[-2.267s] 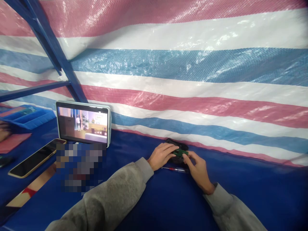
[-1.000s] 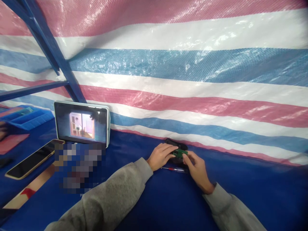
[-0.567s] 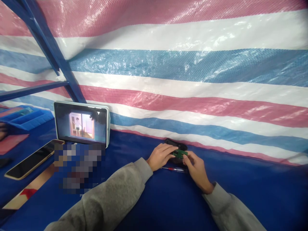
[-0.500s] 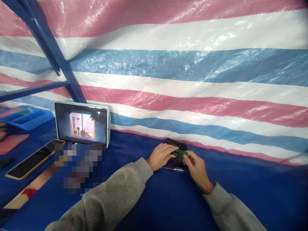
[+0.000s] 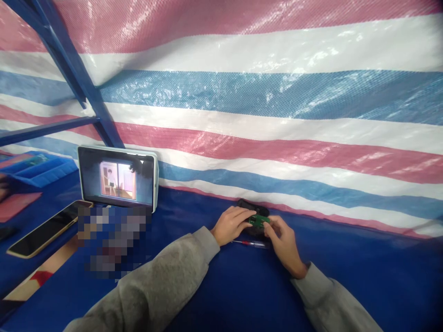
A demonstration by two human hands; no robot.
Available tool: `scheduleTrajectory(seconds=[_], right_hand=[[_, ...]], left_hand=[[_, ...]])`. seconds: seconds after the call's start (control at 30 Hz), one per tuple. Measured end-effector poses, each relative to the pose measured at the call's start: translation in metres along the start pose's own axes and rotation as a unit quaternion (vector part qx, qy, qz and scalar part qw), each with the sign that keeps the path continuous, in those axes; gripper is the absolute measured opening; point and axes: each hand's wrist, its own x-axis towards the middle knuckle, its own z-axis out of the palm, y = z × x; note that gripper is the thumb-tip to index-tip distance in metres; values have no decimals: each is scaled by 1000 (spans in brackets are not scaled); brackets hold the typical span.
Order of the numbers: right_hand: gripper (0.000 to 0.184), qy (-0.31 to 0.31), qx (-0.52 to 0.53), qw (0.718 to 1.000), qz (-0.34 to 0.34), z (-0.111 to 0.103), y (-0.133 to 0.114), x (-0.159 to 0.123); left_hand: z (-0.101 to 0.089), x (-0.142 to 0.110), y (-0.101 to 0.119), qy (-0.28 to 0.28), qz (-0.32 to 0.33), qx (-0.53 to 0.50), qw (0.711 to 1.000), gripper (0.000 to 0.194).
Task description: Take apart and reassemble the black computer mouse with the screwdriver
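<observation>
A small green circuit board [image 5: 259, 221] is held between my two hands, low over the blue table. My left hand [image 5: 232, 224] pinches its left end from above, and the fingers hide that end. At the right end, my right hand [image 5: 284, 242] grips the board between thumb and fingers. Just behind the board lies a black object [image 5: 251, 205], partly covered by it and by my hands, so its kind is unclear. A screwdriver [image 5: 254, 244] with a clear handle and a red part rests on the table below the board, between my hands.
On the left, a tablet [image 5: 117, 177] stands upright, showing a cartoon picture. A phone [image 5: 48, 229] lies in front of it. Farther left are a blue compartment tray [image 5: 51, 171], a red flat piece [image 5: 19, 206] and part of another person's hand [image 5: 3, 188]. Striped sheeting [image 5: 242, 106] hangs behind the table.
My hands and the circuit board stay nearly still. At the left edge, the other person's hand and a dark object near it have shifted slightly.
</observation>
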Motion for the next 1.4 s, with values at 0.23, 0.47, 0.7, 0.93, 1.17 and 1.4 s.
scheduleTrajectory(seconds=[0.23,0.47,0.7,0.93,1.17,1.4], right_hand=[[21,12,-14,1000,-5,0,-3,0],[22,11,-12,1000,-6,1,1,1],[24,13,-27,1000,-8,0,0,1],[27,11,-37,999,-11,1,-3,1],[26,10,-36,999,-11,0,-5,1],[23,7,-22,1000,-8,0,-2,0]], left_hand=[[1,0,-1,-2,0,11,1000,34],[0,0,0,6,0,4,1000,32],[0,0,0,3,-3,13,1000,32],[0,0,-1,11,-1,-8,1000,32],[0,1,1,9,-9,-9,1000,34],[-1,1,1,10,-2,-5,1000,34]])
